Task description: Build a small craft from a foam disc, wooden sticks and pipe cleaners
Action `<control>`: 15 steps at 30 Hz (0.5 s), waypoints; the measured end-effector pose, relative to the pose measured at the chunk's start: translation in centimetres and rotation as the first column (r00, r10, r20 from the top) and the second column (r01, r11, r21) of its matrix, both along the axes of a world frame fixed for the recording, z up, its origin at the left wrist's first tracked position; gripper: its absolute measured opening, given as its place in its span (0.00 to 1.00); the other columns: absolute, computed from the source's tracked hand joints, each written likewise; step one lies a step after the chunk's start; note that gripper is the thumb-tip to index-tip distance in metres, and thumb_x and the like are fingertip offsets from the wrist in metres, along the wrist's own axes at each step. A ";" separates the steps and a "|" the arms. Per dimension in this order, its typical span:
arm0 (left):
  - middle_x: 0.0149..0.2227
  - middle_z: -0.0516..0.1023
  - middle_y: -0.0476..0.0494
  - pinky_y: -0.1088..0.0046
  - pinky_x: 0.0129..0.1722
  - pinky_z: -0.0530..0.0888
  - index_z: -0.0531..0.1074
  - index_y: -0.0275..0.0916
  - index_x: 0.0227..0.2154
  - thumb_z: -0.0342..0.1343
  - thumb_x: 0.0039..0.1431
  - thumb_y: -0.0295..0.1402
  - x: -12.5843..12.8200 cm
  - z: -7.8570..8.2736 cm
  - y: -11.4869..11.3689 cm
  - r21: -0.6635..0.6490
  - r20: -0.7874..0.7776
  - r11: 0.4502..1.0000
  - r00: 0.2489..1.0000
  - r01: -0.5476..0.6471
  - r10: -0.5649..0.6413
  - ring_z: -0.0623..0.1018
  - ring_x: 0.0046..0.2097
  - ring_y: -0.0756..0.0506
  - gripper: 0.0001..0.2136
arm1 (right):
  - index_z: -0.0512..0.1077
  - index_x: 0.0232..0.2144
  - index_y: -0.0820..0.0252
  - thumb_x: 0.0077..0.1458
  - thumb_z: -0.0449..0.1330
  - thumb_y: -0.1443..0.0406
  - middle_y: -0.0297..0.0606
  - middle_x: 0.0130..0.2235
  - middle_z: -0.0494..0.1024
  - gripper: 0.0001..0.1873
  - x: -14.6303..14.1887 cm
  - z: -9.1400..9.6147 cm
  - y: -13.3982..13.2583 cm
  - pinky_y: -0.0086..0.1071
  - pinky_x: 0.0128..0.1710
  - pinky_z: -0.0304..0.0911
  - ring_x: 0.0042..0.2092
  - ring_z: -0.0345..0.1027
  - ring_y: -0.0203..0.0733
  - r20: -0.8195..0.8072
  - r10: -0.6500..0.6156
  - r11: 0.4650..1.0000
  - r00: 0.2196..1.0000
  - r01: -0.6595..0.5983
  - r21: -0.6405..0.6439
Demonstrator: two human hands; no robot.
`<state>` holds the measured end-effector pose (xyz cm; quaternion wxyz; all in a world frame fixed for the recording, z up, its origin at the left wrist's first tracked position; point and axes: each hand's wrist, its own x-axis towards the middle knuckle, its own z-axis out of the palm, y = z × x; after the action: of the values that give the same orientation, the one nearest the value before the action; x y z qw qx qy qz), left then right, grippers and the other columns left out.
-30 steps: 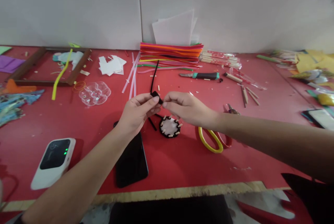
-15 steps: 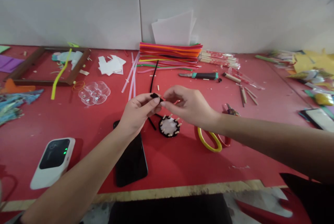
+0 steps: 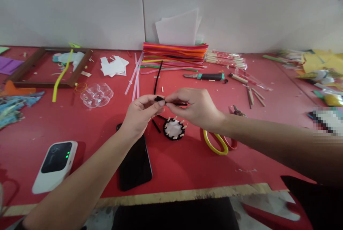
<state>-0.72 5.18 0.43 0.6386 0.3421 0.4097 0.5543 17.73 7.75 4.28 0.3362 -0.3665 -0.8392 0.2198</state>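
Observation:
A black pipe cleaner [image 3: 183, 104] is pinched between my two hands, above the middle of the table. My left hand [image 3: 140, 115] holds its dark bunched end between thumb and fingers. The fingertips of my right hand [image 3: 199, 108] close on it right beside, and a straight length sticks out under the right fingers. Just below the hands lies a small round piece [image 3: 173, 129] with a white base, short wooden pegs around its edge and black pipe cleaner woven between them. Another black pipe cleaner length [image 3: 158, 78] shows behind the hands.
A black phone [image 3: 135, 165] lies under my left wrist, and yellow-handled scissors [image 3: 215, 144] under my right forearm. A utility knife [image 3: 210, 77] and a pile of coloured pipe cleaners [image 3: 175, 52] are farther back. At left are a white device [image 3: 55, 165] and a wooden frame [image 3: 40, 84].
My right fingers have moved in against the left fingertips. A straight length of the black pipe cleaner now shows beneath the right hand. The round piece has stayed in place.

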 end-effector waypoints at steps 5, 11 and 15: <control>0.32 0.84 0.47 0.72 0.41 0.77 0.85 0.40 0.36 0.76 0.44 0.38 -0.2 0.1 -0.2 0.093 -0.234 0.996 0.972 0.013 0.009 0.80 0.35 0.49 0.15 | 0.80 0.32 0.56 0.57 0.58 0.69 0.34 0.33 0.84 0.09 0.8 -0.1 0.5 0.29 0.36 0.66 0.34 0.75 0.36 0.125 0.079 0.995 0.989 -0.086 0.051; 0.29 0.84 0.45 0.71 0.34 0.77 0.83 0.38 0.29 0.78 0.41 0.41 -0.1 0.2 -0.2 0.025 -0.280 1.000 0.960 0.011 -0.004 0.79 0.29 0.48 0.16 | 0.80 0.36 0.56 0.58 0.60 0.69 0.34 0.35 0.84 0.08 1.3 0.3 0.4 0.29 0.37 0.68 0.35 0.77 0.37 0.105 0.100 0.993 0.989 -0.105 0.045; 0.28 0.82 0.47 0.72 0.33 0.79 0.80 0.37 0.28 0.78 0.38 0.44 0.0 0.5 -0.1 -0.065 -0.118 0.997 0.991 0.048 -0.055 0.80 0.31 0.48 0.19 | 0.80 0.37 0.56 0.56 0.63 0.68 0.34 0.36 0.85 0.07 1.2 0.6 0.1 0.31 0.38 0.72 0.36 0.78 0.38 0.024 0.043 0.999 0.999 -0.043 -0.001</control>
<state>-0.71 5.10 0.90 0.6374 0.3652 0.4554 0.5031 18.90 7.87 4.87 0.3214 -0.3513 -0.8507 0.2229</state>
